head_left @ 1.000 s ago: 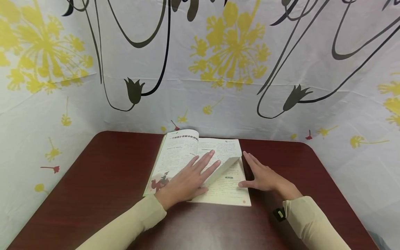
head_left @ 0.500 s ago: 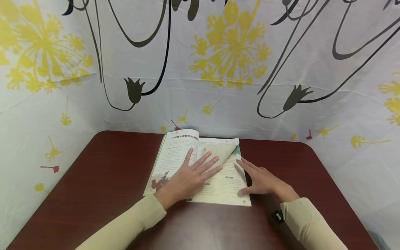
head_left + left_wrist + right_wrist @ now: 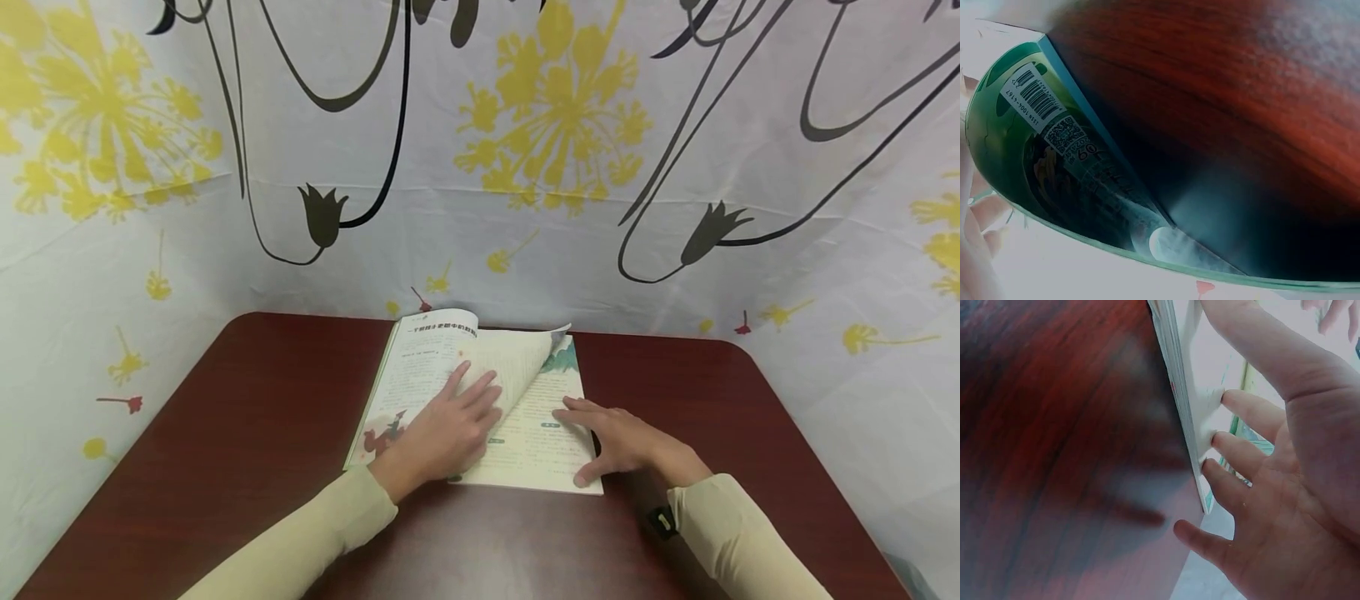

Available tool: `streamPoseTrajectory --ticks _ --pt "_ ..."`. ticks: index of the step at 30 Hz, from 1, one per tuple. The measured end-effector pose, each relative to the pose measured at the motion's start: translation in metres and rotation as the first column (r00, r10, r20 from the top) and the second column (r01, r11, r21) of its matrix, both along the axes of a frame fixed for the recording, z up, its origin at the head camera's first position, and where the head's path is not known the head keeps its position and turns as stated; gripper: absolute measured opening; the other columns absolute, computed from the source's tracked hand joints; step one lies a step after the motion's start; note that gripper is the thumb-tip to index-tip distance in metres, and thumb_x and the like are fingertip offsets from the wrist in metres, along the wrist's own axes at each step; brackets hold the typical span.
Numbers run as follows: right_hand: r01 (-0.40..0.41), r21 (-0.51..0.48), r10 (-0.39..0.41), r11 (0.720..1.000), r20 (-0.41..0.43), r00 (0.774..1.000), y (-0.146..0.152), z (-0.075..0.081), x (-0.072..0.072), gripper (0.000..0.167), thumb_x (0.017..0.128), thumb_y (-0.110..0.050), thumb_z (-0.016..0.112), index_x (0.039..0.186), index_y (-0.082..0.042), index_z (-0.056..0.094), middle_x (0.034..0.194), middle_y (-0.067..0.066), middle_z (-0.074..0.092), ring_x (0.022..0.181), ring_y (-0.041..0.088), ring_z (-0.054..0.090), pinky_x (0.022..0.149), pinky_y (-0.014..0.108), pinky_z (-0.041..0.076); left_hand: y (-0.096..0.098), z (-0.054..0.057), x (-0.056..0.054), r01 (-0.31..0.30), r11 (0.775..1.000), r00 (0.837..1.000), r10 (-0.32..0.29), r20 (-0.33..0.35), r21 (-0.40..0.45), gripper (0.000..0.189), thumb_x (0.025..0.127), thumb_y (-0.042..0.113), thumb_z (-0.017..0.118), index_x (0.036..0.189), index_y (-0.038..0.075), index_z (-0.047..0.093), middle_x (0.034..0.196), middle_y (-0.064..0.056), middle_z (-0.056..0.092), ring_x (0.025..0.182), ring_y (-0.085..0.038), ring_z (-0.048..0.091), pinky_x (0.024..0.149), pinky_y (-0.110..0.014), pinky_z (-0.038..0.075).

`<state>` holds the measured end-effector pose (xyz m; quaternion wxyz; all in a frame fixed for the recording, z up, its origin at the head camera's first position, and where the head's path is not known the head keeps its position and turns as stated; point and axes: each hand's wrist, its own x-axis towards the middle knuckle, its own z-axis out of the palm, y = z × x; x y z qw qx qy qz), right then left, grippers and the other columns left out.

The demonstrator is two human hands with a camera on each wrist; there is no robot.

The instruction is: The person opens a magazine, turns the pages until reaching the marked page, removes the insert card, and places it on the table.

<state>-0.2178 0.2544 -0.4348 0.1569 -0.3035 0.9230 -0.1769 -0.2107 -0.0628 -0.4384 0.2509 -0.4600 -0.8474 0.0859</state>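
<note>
Turning leaf (image 3: 517, 360): since the earlier frames, it is folding further over toward the left fingers, its far corner now poking up beyond them.
Left hand (image 3: 444, 433): its fingers are resting on the leaf, slightly apart, and appear to be pressing rather than pinching.
Right hand (image 3: 628, 439): its fingers are spreading apart over the newly bared page (image 3: 525, 460), thumb near the close corner, holding nothing.
Magazine: lying open on the table (image 3: 262, 408) beneath the left fingers, reaching under the right ones; its barcode (image 3: 1038, 97) is showing in the left wrist view.
Page turn: seemingly about midway; green artwork (image 3: 562, 358) is showing beyond the right fingers.
Remaining: the leaf is not yet lying flat leftward of the left fingers.
</note>
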Motion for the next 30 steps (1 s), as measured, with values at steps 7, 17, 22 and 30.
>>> streamPoseTrajectory --ticks 7,17,22,30 --pt "0.01 0.033 -0.011 0.999 0.017 1.0 -0.0019 0.0034 0.0012 0.106 0.066 -0.055 0.086 0.151 -0.009 0.043 0.159 0.022 0.029 0.142 0.044 0.032 0.104 0.066 0.033 0.001 -0.0006 -0.0009 -0.064 0.998 0.998 0.064 -0.012 0.001 0.048 0.083 0.047 0.068 0.117 0.014 0.068 0.132 -0.012 0.06 0.138 -0.034 0.041 0.113 -0.064 0.017" --pt "0.023 0.03 -0.024 0.999 0.029 0.999 -0.002 0.0018 0.0003 0.106 0.066 -0.055 0.085 0.152 -0.01 0.042 0.16 0.02 0.028 0.144 0.043 0.03 0.104 0.066 0.033 0.0031 -0.0032 -0.0008 -0.055 0.998 0.998 0.054 0.022 0.042 0.036 0.082 0.027 0.064 0.115 0.014 0.071 0.138 -0.012 0.058 0.14 -0.033 0.041 0.115 -0.059 0.022" --pt "0.018 0.032 -0.018 0.999 0.014 1.0 -0.003 0.0012 0.0007 0.106 0.065 -0.053 0.087 0.151 -0.009 0.043 0.159 0.021 0.03 0.144 0.043 0.031 0.104 0.065 0.034 0.0024 -0.003 0.0005 -0.116 0.993 0.993 0.117 0.035 -0.025 0.032 0.084 0.03 0.06 0.109 0.015 0.073 0.141 -0.01 0.057 0.141 -0.031 0.039 0.112 -0.064 0.022" --pt "0.023 0.017 -0.023 1.0 0.021 1.0 -0.0028 0.0006 0.0013 0.105 0.066 -0.053 0.087 0.151 -0.01 0.042 0.159 0.02 0.029 0.144 0.043 0.03 0.103 0.066 0.033 0.0021 0.0016 0.0015 -0.191 0.977 0.972 0.201 0.121 -0.094 0.033 0.088 0.034 0.056 0.11 0.017 0.073 0.146 -0.008 0.053 0.144 -0.031 0.035 0.11 -0.068 0.021"
